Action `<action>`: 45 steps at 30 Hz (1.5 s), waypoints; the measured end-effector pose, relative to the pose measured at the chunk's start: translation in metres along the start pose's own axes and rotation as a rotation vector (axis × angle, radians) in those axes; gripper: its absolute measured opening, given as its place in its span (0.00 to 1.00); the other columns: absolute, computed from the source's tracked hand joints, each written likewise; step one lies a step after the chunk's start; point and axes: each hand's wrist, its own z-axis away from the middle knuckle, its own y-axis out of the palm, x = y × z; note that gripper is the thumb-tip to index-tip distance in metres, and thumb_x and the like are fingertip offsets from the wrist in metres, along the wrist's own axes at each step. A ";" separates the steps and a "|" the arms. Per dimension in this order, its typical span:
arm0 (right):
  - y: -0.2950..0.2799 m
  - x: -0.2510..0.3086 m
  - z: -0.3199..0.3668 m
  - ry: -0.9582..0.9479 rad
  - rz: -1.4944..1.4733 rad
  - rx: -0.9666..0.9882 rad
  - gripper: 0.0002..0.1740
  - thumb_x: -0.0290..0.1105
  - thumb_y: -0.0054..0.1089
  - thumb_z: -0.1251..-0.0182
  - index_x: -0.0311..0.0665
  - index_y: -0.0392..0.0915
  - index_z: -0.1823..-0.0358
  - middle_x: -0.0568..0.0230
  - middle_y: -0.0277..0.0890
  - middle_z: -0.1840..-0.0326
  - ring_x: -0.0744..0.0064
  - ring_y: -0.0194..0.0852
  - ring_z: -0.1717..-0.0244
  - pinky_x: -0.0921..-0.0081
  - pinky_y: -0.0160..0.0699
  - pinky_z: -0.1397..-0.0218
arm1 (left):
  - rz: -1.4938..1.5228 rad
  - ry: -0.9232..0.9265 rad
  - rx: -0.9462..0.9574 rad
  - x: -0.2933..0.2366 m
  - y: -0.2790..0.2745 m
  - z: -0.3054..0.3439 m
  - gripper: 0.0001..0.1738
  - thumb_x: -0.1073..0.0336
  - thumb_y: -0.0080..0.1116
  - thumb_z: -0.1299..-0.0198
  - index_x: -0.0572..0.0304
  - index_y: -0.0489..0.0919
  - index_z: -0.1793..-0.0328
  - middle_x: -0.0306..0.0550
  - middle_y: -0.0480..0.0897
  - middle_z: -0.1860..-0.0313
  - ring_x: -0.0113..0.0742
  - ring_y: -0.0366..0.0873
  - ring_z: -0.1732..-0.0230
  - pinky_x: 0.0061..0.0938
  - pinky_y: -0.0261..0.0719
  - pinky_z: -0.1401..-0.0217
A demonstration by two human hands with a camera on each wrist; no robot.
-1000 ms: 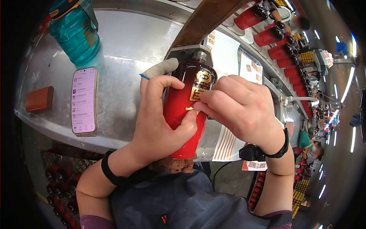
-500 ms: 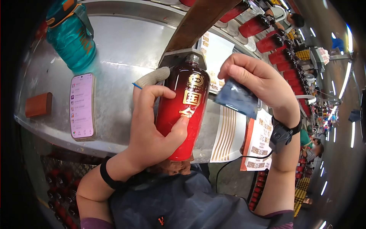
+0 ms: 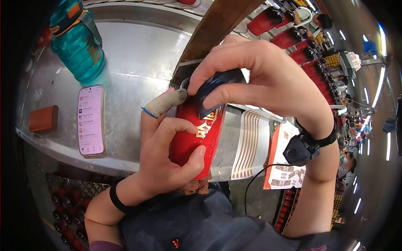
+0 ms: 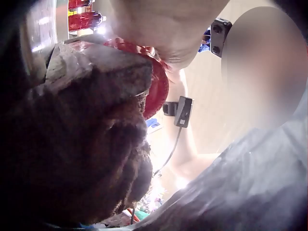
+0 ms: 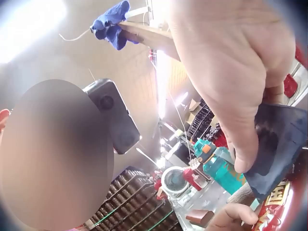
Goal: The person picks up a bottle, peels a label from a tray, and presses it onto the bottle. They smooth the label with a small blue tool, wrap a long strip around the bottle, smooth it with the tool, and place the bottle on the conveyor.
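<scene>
A red bottle (image 3: 188,146) with a dark upper part and gold characters (image 3: 204,129) lies tilted in front of the person. The left hand (image 3: 161,146) holds it from the left side, fingers bent around it, a knitted cover (image 3: 166,103) on one finger. Above the bottle, the right hand (image 3: 261,79) pinches a dark blue flexible piece (image 3: 209,90) against its upper part, hiding the neck and upper emblem. The right wrist view shows the right hand (image 5: 236,72) with the dark piece (image 5: 276,144) beside the gold character (image 5: 276,195).
A phone (image 3: 91,121), a brown block (image 3: 43,119) and a teal water bottle (image 3: 79,50) stand or lie on the metal table (image 3: 134,54). Right of the bottle lie striped sheets (image 3: 251,144) and printed sheets (image 3: 284,171). Red bottles (image 3: 266,21) line the upper right.
The right hand first left the gold characters, then appeared with the dark piece at the right, and has now brought it over the bottle's upper part. The left thumb has moved lower, off the lower character.
</scene>
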 end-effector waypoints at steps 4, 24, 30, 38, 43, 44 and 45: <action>0.000 0.005 -0.010 0.010 0.030 0.087 0.09 0.32 0.69 0.43 0.36 0.86 0.63 0.57 0.83 0.72 0.61 0.81 0.70 0.68 0.78 0.64 | 0.004 -0.031 0.017 0.001 -0.004 0.002 0.20 0.68 0.69 0.54 0.56 0.77 0.54 0.63 0.67 0.32 0.61 0.61 0.28 0.47 0.59 0.26; 0.008 0.001 -0.025 -0.064 -0.077 0.222 0.07 0.31 0.64 0.41 0.37 0.86 0.64 0.55 0.82 0.73 0.57 0.80 0.69 0.67 0.78 0.61 | 0.066 -0.066 0.029 -0.002 -0.003 0.004 0.23 0.67 0.69 0.55 0.57 0.76 0.51 0.63 0.70 0.35 0.57 0.66 0.36 0.44 0.63 0.32; 0.006 0.004 -0.028 -0.060 -0.127 0.337 0.07 0.31 0.64 0.41 0.37 0.86 0.64 0.55 0.83 0.72 0.58 0.81 0.68 0.67 0.78 0.61 | 0.068 -0.108 0.036 -0.004 -0.003 0.005 0.23 0.67 0.69 0.55 0.58 0.76 0.51 0.63 0.70 0.35 0.57 0.66 0.36 0.44 0.63 0.32; 0.001 0.005 -0.028 -0.068 -0.078 0.244 0.07 0.31 0.64 0.41 0.38 0.87 0.64 0.56 0.83 0.72 0.58 0.82 0.68 0.67 0.78 0.62 | 0.003 -0.071 0.049 -0.005 -0.006 0.001 0.24 0.67 0.69 0.55 0.58 0.76 0.50 0.63 0.70 0.36 0.58 0.67 0.37 0.44 0.63 0.33; 0.006 0.006 -0.029 -0.095 -0.006 0.237 0.07 0.31 0.65 0.41 0.38 0.86 0.65 0.55 0.82 0.72 0.57 0.81 0.68 0.66 0.79 0.62 | 0.067 -0.095 0.034 -0.005 -0.003 0.004 0.23 0.67 0.69 0.54 0.58 0.76 0.51 0.61 0.72 0.39 0.56 0.67 0.41 0.44 0.65 0.35; 0.007 0.008 -0.029 -0.080 -0.023 0.270 0.06 0.31 0.65 0.42 0.38 0.86 0.66 0.55 0.82 0.73 0.57 0.81 0.68 0.66 0.79 0.62 | 0.065 -0.095 0.031 -0.005 -0.003 0.004 0.23 0.67 0.69 0.54 0.58 0.76 0.51 0.61 0.72 0.39 0.56 0.67 0.41 0.44 0.65 0.35; 0.008 0.008 -0.030 -0.064 -0.039 0.302 0.06 0.31 0.65 0.42 0.38 0.86 0.66 0.55 0.82 0.73 0.58 0.81 0.68 0.66 0.79 0.62 | 0.049 -0.083 0.027 -0.005 -0.004 0.004 0.22 0.67 0.69 0.54 0.58 0.76 0.51 0.61 0.72 0.39 0.56 0.67 0.41 0.44 0.65 0.36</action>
